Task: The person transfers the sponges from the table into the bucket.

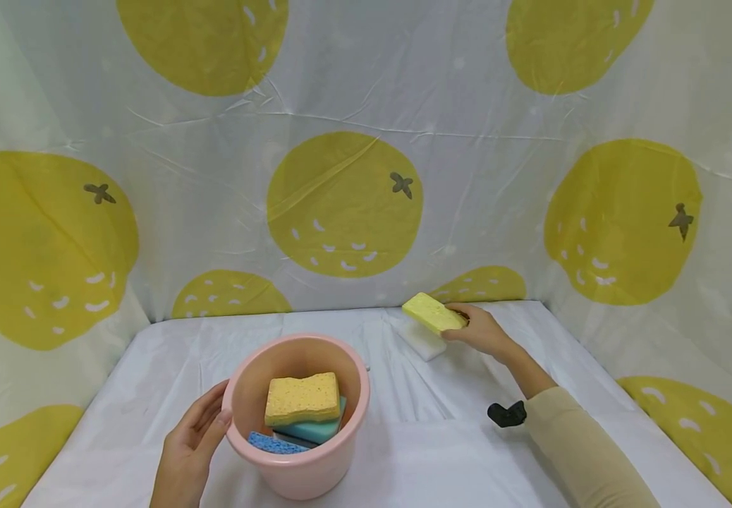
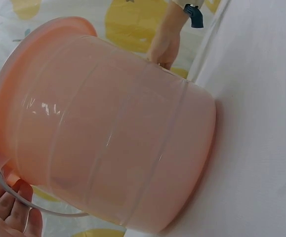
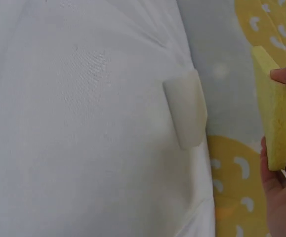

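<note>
A pink bucket [image 1: 305, 480] stands upright on the table. My left hand [image 1: 191, 448] holds its left rim, thumb on the lip and fingers against the outside, near the pale handle [image 2: 44, 211] in the left wrist view. Inside the bucket lie a tan-yellow wavy sponge [image 1: 302, 398], a teal one [image 1: 315, 430] beneath it and a blue one [image 1: 277, 444] in front. Over at the back right, my right hand [image 1: 483, 333] pinches a flat light-yellow sponge [image 3: 273, 111] between thumb and fingers. This sponge is tilted above a white block [image 3: 185, 111] lying on the cloth.
White cloth [image 1: 429, 458] covers the table, with some wrinkles near the back. A hanging sheet [image 1: 467, 212] printed with big yellow fruit encloses the back and both sides. A dark strap end [image 1: 507, 414] sticks out at the right wrist.
</note>
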Available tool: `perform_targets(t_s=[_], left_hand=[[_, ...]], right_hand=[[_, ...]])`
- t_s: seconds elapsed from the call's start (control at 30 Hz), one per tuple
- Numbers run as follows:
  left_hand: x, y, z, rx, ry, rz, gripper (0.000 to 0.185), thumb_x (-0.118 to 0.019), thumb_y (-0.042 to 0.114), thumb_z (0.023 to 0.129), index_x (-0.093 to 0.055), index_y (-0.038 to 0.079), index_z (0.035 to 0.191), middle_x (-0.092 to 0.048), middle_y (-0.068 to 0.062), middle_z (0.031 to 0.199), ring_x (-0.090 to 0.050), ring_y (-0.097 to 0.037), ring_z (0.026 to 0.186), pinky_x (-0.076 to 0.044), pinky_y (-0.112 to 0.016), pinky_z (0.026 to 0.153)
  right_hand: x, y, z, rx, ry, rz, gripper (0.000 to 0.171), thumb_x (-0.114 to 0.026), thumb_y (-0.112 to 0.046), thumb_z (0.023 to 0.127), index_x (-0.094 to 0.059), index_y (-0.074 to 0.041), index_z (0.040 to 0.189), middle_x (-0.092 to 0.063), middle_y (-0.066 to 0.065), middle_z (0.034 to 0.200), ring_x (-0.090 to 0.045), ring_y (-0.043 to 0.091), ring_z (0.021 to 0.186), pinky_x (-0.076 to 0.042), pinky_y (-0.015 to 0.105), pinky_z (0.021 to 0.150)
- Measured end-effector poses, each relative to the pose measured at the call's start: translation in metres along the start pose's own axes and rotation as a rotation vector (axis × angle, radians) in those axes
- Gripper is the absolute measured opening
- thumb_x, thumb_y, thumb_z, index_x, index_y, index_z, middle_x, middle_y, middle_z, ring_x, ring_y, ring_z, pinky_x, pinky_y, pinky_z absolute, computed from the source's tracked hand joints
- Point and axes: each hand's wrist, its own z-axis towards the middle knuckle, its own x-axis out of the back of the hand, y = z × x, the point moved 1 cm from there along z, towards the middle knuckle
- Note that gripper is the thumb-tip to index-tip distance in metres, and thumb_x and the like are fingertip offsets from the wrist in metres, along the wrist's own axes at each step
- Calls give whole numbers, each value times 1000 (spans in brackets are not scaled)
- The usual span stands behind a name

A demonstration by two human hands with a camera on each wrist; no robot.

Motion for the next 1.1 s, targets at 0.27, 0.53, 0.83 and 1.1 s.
perform_targets(t_s=[0.27, 0.53, 0.83, 1.1], left_hand=[[0, -3, -1, -29, 8, -4, 49, -59, 26, 108, -50, 3, 150, -57, -7, 141, -55, 8, 119, -47, -10, 92], [1, 0, 0, -25, 5, -31, 48, -59, 26, 108, -51, 4, 151, -57, -10, 142, -57, 4, 120, -47, -11, 93], [0, -3, -2, -68, 11, -31, 45, -59, 20, 108, -51, 1, 149, -61, 7, 135, -57, 4, 120, -47, -11, 93], [0, -8, -1, -119, 7, -74, 43, -59, 11, 107, -52, -1, 148, -63, 18, 129, -57, 6, 120, -47, -10, 92]], right_hand=[[-4, -19, -1, 51, -31, 10, 79, -84, -34, 85, -52, -6, 151, -51, 18, 149, -54, 33, 125, -48, 48, 97], [-6, -41, -3, 165, -70, 4, 74, -84, -29, 85, -55, -8, 150, -55, 13, 145, -55, 30, 123, -48, 50, 100], [-9, -72, -11, 311, -99, 20, 70, -85, -24, 84, -59, -6, 147, -60, 11, 140, -56, 28, 120, -46, 56, 105], [-11, -100, -16, 452, -96, -2, 66, -84, -23, 82, -62, -7, 143, -62, 9, 138, -58, 25, 118, -51, 49, 100]])
